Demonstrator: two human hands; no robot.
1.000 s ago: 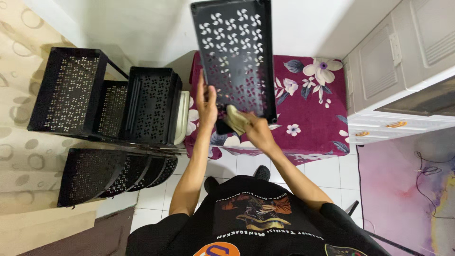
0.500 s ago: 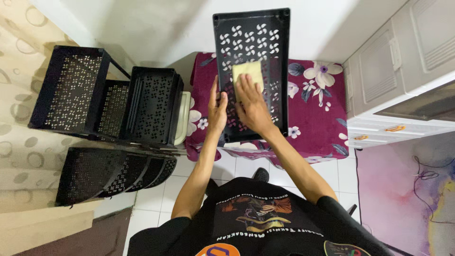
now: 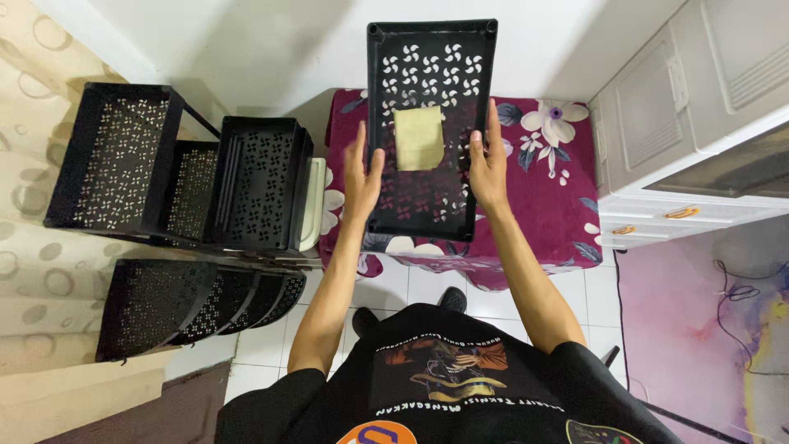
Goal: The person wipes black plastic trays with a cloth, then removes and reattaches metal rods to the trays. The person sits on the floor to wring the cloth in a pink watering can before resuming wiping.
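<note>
Tray: black perforated tray point(image 3: 427, 193) held flat over the floral-covered stool point(image 3: 546, 193), long axis pointing away from the person.
Left hand: left hand point(image 3: 360, 174) on the tray's left rim, fingers extended, thumb over the edge; same side as half a second ago.
Right hand: right hand point(image 3: 488, 168) now flat against the tray's right rim, fingers straight; half a second ago it lay on the cloth mid-tray.
Cloth: yellow cloth point(image 3: 417, 138) lies loose and flat inside the tray, untouched, between the hands.
Surroundings: stacked black trays point(image 3: 255, 181) and black rack point(image 3: 111, 160) to the left; white cabinet point(image 3: 699, 107) to the right.
</note>
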